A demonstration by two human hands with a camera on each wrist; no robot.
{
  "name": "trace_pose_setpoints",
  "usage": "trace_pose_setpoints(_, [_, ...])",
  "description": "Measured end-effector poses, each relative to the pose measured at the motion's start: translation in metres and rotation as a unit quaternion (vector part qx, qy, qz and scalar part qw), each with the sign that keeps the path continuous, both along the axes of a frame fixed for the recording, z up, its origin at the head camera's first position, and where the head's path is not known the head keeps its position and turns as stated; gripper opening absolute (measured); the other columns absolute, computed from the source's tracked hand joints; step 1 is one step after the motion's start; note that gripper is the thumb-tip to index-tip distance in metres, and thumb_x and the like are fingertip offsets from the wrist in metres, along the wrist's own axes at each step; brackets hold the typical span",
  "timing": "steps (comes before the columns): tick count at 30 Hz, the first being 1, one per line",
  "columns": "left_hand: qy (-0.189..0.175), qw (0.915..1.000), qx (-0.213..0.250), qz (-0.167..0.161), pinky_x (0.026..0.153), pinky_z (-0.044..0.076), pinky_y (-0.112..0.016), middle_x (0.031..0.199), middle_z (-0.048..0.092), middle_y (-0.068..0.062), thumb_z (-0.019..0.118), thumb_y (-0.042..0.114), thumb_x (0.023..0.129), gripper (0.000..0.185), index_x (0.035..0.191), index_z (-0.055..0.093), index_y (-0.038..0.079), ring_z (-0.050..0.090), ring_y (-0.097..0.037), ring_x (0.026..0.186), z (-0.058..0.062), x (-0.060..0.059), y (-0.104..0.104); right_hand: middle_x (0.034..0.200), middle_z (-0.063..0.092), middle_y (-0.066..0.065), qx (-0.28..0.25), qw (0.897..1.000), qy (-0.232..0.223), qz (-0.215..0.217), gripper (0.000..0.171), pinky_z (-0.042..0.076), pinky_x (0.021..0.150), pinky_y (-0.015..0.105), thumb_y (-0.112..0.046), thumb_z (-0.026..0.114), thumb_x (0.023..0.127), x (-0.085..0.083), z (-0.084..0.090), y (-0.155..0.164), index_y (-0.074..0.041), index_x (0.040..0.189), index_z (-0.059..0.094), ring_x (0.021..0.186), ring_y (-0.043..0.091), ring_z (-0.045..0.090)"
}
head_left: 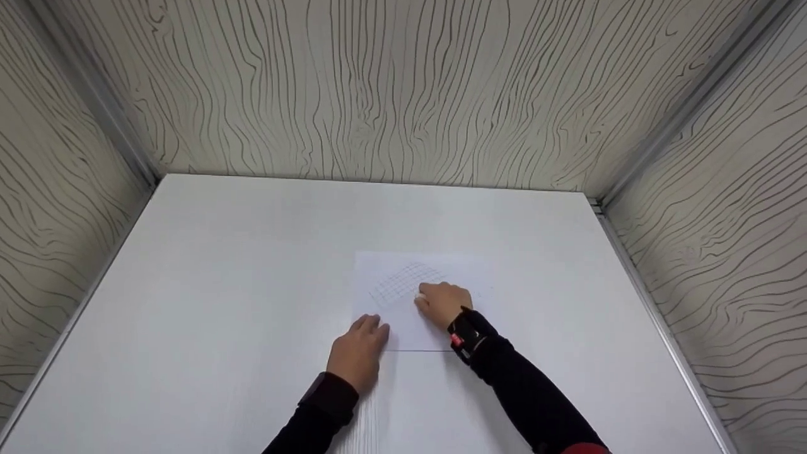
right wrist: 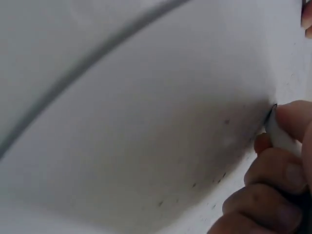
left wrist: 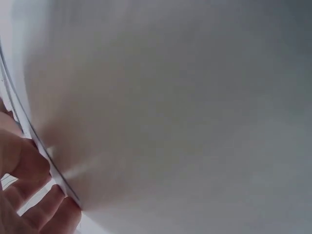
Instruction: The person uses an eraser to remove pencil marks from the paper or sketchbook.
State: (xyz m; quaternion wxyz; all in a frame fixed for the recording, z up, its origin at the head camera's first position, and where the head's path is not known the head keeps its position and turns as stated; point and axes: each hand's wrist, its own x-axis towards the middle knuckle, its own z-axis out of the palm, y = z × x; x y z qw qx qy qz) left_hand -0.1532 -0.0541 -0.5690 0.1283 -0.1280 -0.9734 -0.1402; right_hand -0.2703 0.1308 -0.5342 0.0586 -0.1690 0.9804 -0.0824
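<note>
A white sheet of paper (head_left: 410, 335) lies on the table, with a pencilled grid (head_left: 400, 284) drawn across its upper left part. My right hand (head_left: 444, 302) pinches a small white eraser (right wrist: 279, 132) between thumb and fingers at the grid's right edge. In the right wrist view the eraser's darkened tip meets the paper. Dark crumbs (right wrist: 220, 179) are scattered near it. My left hand (head_left: 356, 353) rests with its fingertips on the sheet's lower left corner. The part of the grid under my right hand is hidden.
The white table (head_left: 239, 284) extends around the sheet on all sides. Wood-patterned panels (head_left: 378, 94) stand behind it and at both sides, with metal strips along the table's side edges.
</note>
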Motion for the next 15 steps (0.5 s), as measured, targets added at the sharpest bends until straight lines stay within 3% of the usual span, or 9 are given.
trace_pose_setpoints(4, [-0.001, 1.0, 0.0, -0.001, 0.076, 0.061, -0.039, 0.119, 0.066, -0.01, 0.067, -0.007, 0.078, 0.039, 0.112, 0.071, 0.012, 0.062, -0.026, 0.116, 0.002, -0.001, 0.0, 0.062, 0.053, 0.008, 0.003, 0.997, 0.037, -0.075, 0.025, 0.043, 0.053, 0.04, -0.024, 0.058, 0.092, -0.013, -0.002, 0.031, -0.01, 0.073, 0.052, 0.058, 0.024, 0.048])
trace_pose_setpoints(7, [0.003, 1.0, 0.0, -0.005, 0.074, 0.061, -0.039, 0.118, 0.066, -0.01, 0.067, -0.009, 0.078, 0.039, 0.111, 0.071, 0.011, 0.062, -0.026, 0.116, 0.003, -0.001, -0.001, 0.064, 0.058, 0.011, 0.016, 0.994, 0.053, -0.096, 0.023, 0.046, 0.054, 0.042, -0.022, 0.058, 0.092, -0.019, -0.001, 0.043, -0.009, 0.074, 0.055, 0.057, 0.026, 0.052])
trace_pose_setpoints(11, [0.012, 0.9999, -0.008, -0.009, 0.076, 0.06, -0.039, 0.119, 0.066, -0.01, 0.067, -0.009, 0.077, 0.039, 0.111, 0.07, 0.011, 0.062, -0.028, 0.116, 0.001, -0.001, -0.001, 0.067, 0.061, 0.011, 0.004, 0.996, 0.056, -0.065, 0.023, 0.049, 0.057, 0.043, -0.024, 0.059, 0.093, -0.012, -0.003, 0.025, -0.009, 0.076, 0.057, 0.06, 0.027, 0.056])
trace_pose_setpoints(15, [0.017, 0.9995, -0.021, -0.016, 0.078, 0.06, -0.039, 0.121, 0.066, -0.011, 0.066, -0.006, 0.079, 0.039, 0.114, 0.07, 0.01, 0.062, -0.029, 0.117, -0.002, 0.003, 0.001, 0.067, 0.059, 0.008, -0.01, 0.999, 0.033, 0.007, 0.027, 0.048, 0.057, 0.042, -0.031, 0.058, 0.095, 0.009, -0.004, -0.016, -0.011, 0.077, 0.055, 0.064, 0.026, 0.057])
